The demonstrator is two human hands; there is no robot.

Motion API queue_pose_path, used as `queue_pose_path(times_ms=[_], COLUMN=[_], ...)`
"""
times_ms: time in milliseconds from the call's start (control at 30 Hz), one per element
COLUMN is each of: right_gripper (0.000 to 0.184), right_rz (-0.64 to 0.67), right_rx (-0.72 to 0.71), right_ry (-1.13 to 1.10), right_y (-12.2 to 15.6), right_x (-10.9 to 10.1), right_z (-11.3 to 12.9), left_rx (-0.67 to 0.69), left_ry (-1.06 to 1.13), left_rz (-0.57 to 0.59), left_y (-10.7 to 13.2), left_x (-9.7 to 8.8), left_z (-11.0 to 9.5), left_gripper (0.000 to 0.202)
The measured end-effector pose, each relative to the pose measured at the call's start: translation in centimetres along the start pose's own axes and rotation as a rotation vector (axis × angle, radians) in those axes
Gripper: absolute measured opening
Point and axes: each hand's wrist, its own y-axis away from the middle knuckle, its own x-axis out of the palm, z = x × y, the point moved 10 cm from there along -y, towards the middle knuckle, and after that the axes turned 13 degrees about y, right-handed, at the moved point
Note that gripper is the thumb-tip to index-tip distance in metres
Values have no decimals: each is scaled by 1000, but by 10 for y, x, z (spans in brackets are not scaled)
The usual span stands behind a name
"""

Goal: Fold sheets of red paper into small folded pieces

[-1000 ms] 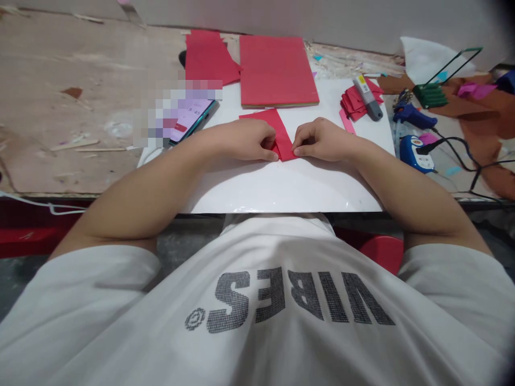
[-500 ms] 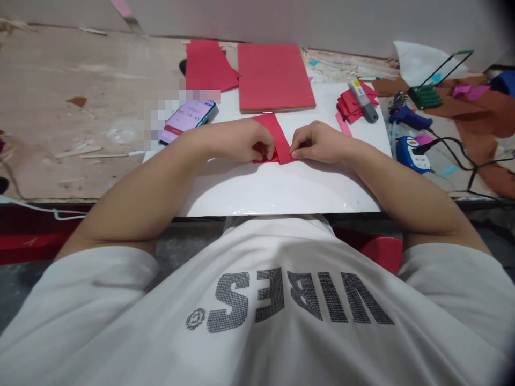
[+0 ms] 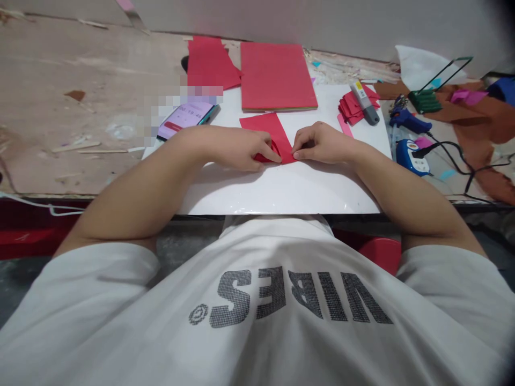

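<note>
Red paper (image 3: 265, 124) lies on a white board (image 3: 273, 193), its right corner pinched in the right hand's (image 3: 325, 143) grip — the left hand (image 3: 245, 148) bends over it, grip closed or not, I cannot tell.

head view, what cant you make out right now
In the head view:
Red paper: partly hidden under the left hand.
Right hand: curled fingers hide whether it pinches or presses.
Phone: pixelation covers the area along its upper left.
Grey tool: label print too small to read.
Red pieces: partly covered by the grey tool, count unclear.
Blue thing: cut off by the right edge.
</note>
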Motion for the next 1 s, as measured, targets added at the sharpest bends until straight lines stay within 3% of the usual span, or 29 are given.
queue_pose_path(times_ms=[100, 367, 533, 700, 800, 1000], right_gripper=[29, 32, 57, 74, 82, 114], right_rz=[3, -16, -5, 37, 45, 96], right_rx=[5, -11, -39, -146, -207, -271], right_ry=[-7, -11, 24, 222, 325, 359], right_y=[0, 0, 2, 8, 15, 22], right_x=[0, 0, 5, 13, 21, 43], right_z=[-1, -3, -3, 16, 27, 28], left_rx=[-30, -97, -85, -83, -114, -129], left_ry=[3, 13, 21, -8, -1, 3], left_rz=[115, 28, -36, -96, -118, -117], left_y=[0, -3, -11, -12, -14, -13], left_x=[7, -8, -7, -6, -6, -7], left_z=[4, 17, 10, 2, 6, 10], left_gripper=[38, 27, 27, 31, 26, 35])
